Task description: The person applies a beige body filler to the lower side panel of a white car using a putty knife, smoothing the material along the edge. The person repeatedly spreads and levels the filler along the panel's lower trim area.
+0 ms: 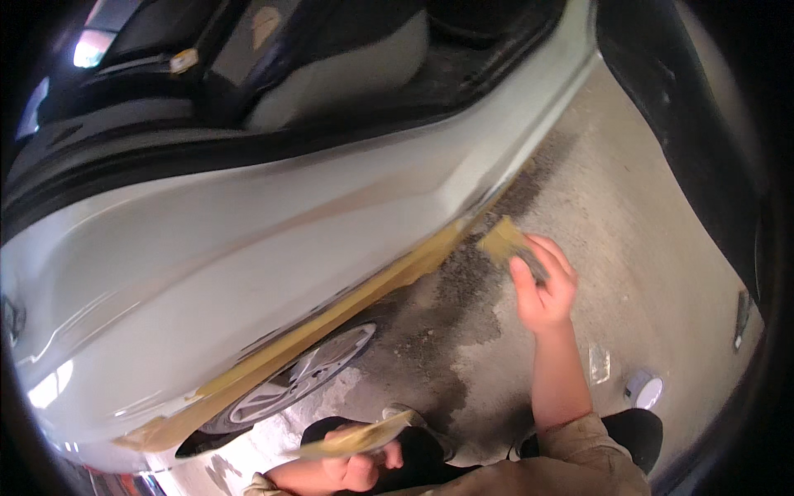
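Note:
My right hand point(546, 285) is raised beside the car. Between its thumb and fingers is a small flat putty spreader point(501, 239), its blade coated yellowish. A short gap separates the blade from the lower edge of the silver car body panel point(314, 231). Low in the view, my left hand point(360, 469) grips a thin flat putty board point(356, 438) with yellowish paste smeared on it, tilted and seen nearly edge-on. Yellowish-brown masking tape point(347, 307) runs along the panel's lower edge, above the wheel point(302, 376).
An open door point(678, 107) stands at the upper right. On the stained concrete floor point(645, 273) lie a round white-lidded tub point(643, 388), a small clear flat packet point(600, 364) and a dark slim object point(742, 321). My shoes and dark-clothed knees show at the bottom.

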The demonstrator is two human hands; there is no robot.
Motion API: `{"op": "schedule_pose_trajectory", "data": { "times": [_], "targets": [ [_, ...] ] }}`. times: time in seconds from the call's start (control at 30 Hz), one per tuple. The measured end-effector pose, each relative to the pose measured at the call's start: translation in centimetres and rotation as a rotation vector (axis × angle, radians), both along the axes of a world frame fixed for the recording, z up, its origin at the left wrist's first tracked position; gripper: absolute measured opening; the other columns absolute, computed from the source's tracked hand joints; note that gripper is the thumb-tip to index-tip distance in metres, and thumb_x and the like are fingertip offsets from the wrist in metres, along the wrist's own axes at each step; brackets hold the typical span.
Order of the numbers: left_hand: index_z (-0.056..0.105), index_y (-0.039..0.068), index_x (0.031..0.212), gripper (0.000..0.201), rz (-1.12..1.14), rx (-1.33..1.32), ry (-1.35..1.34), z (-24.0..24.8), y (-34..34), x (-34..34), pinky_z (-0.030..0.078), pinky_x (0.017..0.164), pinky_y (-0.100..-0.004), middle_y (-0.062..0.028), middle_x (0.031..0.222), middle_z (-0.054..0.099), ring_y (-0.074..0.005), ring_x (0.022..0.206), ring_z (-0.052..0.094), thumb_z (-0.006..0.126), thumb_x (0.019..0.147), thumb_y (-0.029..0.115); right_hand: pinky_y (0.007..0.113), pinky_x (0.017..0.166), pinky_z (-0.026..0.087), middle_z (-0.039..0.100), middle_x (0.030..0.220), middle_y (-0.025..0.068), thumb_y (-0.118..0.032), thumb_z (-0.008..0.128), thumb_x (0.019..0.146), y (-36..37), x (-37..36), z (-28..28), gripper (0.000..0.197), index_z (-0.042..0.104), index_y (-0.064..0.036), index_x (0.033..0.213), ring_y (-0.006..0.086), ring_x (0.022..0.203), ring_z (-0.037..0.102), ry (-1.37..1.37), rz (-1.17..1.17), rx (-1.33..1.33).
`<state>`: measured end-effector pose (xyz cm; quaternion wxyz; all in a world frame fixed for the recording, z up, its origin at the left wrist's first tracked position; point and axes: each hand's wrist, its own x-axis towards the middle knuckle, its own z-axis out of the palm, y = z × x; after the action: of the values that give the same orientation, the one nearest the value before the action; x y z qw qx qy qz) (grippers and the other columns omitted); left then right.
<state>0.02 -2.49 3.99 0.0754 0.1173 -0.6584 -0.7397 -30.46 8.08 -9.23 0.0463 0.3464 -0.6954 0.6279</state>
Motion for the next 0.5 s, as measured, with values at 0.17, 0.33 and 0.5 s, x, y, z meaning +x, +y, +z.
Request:
{"op": "schedule_pose_trajectory", "data": {
  "times": [0.17, 0.33, 0.5],
  "targets": [
    [0.061, -0.004, 0.120, 0.033, 0.041, 0.057, -0.211, -1.7, 0.6, -0.1, 0.052, 0.063, -0.0293, -0.0081, 0.089, 0.070, -0.0156, 0.066, 0.063, 0.040, 0.113, 0.020, 0.033, 0.079, 0.058, 0.075, 0.105, 0.0184, -0.009, 0.076, 0.086, 1.5, 4.9, 7.7, 0.031, 0.072, 0.0107, 0.110, 0.0237, 0.091, 0.074, -0.407, 0.383, -0.296],
    [0.064, 0.005, 0.098, 0.030, -0.044, -0.070, -0.270, -1.3, -0.7, -0.7, 0.050, 0.059, -0.0288, -0.0020, 0.079, 0.067, -0.0138, 0.059, 0.061, 0.044, 0.113, 0.021, 0.032, 0.072, 0.063, 0.077, 0.105, 0.0091, -0.006, 0.079, 0.082, 1.7, 3.5, 11.1, 0.022, 0.079, -0.0007, 0.104, 0.0226, 0.090, 0.077, -0.096, 0.786, -0.234],
    [0.065, 0.001, 0.107, 0.028, 0.017, -0.162, -0.183, -1.4, -0.6, -1.1, 0.049, 0.056, -0.0290, -0.0029, 0.078, 0.066, -0.0130, 0.057, 0.058, 0.046, 0.112, 0.021, 0.030, 0.062, 0.063, 0.077, 0.098, 0.0043, -0.011, 0.080, 0.076, 2.5, 3.2, 11.0, 0.032, 0.081, -0.0120, 0.109, 0.0198, 0.082, 0.076, 0.164, 0.741, 0.054]
  ]
}}
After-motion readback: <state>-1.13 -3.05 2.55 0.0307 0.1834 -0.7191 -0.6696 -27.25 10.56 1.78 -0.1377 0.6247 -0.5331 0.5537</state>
